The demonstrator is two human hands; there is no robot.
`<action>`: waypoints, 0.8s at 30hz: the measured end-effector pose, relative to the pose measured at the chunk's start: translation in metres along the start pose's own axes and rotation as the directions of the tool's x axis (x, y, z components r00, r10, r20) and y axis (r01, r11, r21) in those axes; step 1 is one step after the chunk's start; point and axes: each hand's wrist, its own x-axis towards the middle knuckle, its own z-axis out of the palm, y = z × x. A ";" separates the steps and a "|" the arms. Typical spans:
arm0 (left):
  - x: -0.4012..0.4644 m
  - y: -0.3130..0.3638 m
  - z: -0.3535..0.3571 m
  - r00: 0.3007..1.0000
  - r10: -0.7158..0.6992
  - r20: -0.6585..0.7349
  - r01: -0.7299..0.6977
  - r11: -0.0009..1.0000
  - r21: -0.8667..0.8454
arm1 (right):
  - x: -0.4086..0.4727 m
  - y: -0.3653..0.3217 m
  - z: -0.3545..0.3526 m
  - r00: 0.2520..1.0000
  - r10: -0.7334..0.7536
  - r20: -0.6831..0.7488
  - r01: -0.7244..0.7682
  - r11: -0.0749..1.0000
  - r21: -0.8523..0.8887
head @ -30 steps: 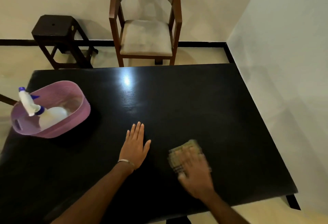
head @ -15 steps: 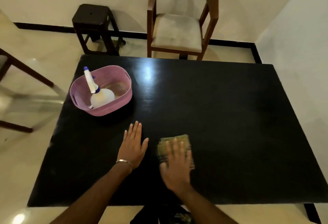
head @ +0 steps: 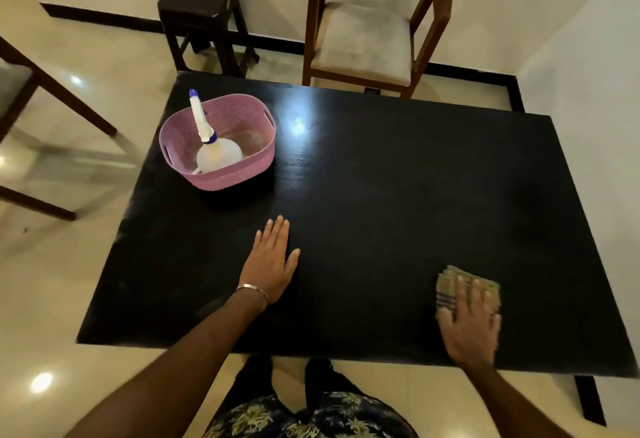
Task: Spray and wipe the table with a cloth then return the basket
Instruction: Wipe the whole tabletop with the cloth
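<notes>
Right hand (head: 472,325), fingers spread flat on cloth (head: 464,285), is now swept to the table's (head: 398,177) right side; left hand (head: 272,264) flat, fingers together; wiping likely mid-pass.

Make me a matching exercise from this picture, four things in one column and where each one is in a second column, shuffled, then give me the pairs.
Column one:
1. spray bottle
2. cloth
3. left hand
4. padded chair

Column two:
A. on the floor beyond the far edge of the table
B. under the fingers of the right hand
C. inside the pink basket
D. flat on the bare table top

Pairs: 1-C, 2-B, 3-D, 4-A
</notes>
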 end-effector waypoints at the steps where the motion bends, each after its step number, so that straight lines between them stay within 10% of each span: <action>1: -0.002 -0.006 -0.002 1.000 0.002 0.001 -0.002 1.000 -0.006 | -0.004 0.001 0.001 0.999 0.043 -0.004 -0.043 0.999 0.002; 14: -0.040 -0.133 -0.041 1.000 -0.013 0.003 0.013 1.000 0.015 | -0.146 -0.253 0.092 0.939 -0.342 0.048 0.342 0.939 -0.010; 24: -0.087 -0.263 -0.074 0.974 -0.200 -0.108 0.195 0.979 -0.055 | -0.202 -0.446 0.120 0.640 -0.745 0.190 0.755 0.655 0.024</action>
